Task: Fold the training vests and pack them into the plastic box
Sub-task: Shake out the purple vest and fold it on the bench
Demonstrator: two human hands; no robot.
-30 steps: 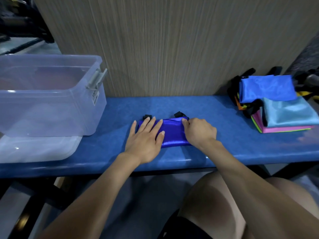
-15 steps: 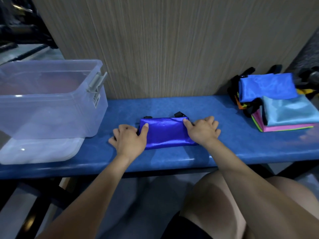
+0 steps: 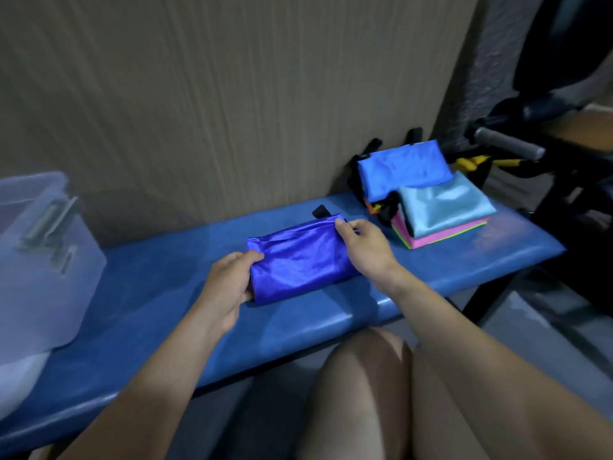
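Note:
A folded shiny dark-blue vest [image 3: 298, 260] lies across the middle of the blue padded bench [image 3: 159, 293]. My left hand [image 3: 229, 287] grips its left end, thumb on top and fingers underneath. At the far right corner my right hand [image 3: 361, 247] pinches the vest between thumb and fingers. A black strap end pokes out behind the vest. The clear plastic box [image 3: 43, 260] stands at the left end of the bench, partly cut off by the frame edge. A pile of folded vests [image 3: 428, 194], blue, light blue, pink and others, sits at the right end.
A wood-grain panel rises directly behind the bench. The box stands on its white lid [image 3: 16, 383]. Dark exercise equipment with a grey handle [image 3: 507, 144] and yellow straps stands beyond the bench's right end. My bare knees are below the front edge.
Both hands went from pressing flat on the vest to gripping its ends, and the vest has lifted slightly. The camera view has swung to the right.

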